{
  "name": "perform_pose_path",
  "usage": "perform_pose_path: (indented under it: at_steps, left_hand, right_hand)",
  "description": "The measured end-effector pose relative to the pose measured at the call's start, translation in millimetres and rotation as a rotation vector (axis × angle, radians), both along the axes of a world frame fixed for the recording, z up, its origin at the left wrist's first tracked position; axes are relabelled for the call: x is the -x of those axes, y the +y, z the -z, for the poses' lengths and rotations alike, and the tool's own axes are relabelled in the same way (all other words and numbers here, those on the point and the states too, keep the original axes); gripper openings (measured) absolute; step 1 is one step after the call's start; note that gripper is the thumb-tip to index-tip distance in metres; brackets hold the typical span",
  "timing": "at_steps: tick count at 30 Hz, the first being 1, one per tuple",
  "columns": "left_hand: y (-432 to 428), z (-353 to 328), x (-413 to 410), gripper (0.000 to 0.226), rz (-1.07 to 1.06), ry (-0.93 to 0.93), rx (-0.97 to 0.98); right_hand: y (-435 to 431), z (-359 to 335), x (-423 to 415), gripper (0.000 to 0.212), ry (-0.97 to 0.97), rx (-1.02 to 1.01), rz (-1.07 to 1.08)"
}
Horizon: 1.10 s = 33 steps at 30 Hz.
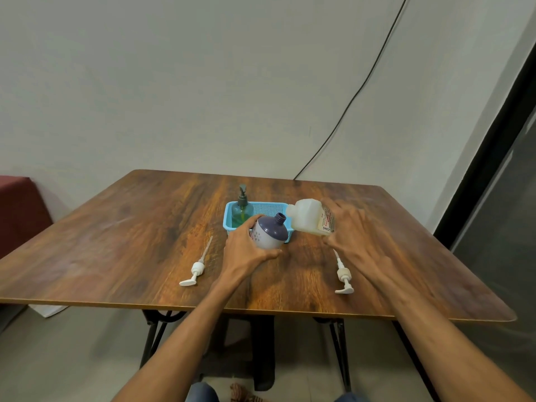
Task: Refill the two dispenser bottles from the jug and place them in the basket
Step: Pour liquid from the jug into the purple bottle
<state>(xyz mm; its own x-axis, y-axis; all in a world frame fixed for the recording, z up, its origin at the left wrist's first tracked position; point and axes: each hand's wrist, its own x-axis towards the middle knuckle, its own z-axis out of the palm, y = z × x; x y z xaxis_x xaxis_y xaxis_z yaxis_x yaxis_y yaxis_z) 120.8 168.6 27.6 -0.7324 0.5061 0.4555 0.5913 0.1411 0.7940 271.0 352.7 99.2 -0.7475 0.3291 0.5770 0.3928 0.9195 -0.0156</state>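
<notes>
Wooden table (145, 227): my left hand (246, 248) wraps the purple bottle (271, 235), open neck tilted toward the jug (307, 219), which my right hand (351, 236) grips, tipped to pour, just in front of the basket (266, 206).

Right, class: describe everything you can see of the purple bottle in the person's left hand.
The purple bottle is round, opaque and plastic-looking, with a dark purple shoulder, a paler printed body and a short threaded neck. Its pump is off, so the mouth is open. It leans right, towards the spout of the white jug, just in front of the blue basket. The left hand grips its body, fingers curled round it. Whether its base touches the table is hidden.
</notes>
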Motion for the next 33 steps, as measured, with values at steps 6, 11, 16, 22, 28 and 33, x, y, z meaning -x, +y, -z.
perform_pose_path:
  at_steps: [6,11,16,22,28,33]
  left_hand:
    - [0,0,0,0.089,0.004,0.005,0.017]
    - [-3,0,-1,0.086,0.018,0.014,0.024]
    - [-4,-1,0,0.085,0.007,0.018,0.028]
    - [-6,-3,-2,0.085,-0.002,0.037,0.041]
    - [-8,-4,-5,0.084,0.0,0.042,0.036]
    - [-8,-7,-7,0.084,-0.008,0.039,0.045]
  right_hand:
    - [-2,-3,1,0.075,-0.042,-0.044,0.009]
    - [-3,-6,-1,0.074,-0.078,-0.098,0.01]
    - [-4,-10,0,0.074,-0.091,-0.111,0.003]
    - [-3,-12,1,0.072,-0.105,-0.154,0.013]
    - [-5,-16,1,0.072,-0.126,-0.142,0.023]
    - [-8,-18,-1,0.073,-0.14,-0.135,0.04]
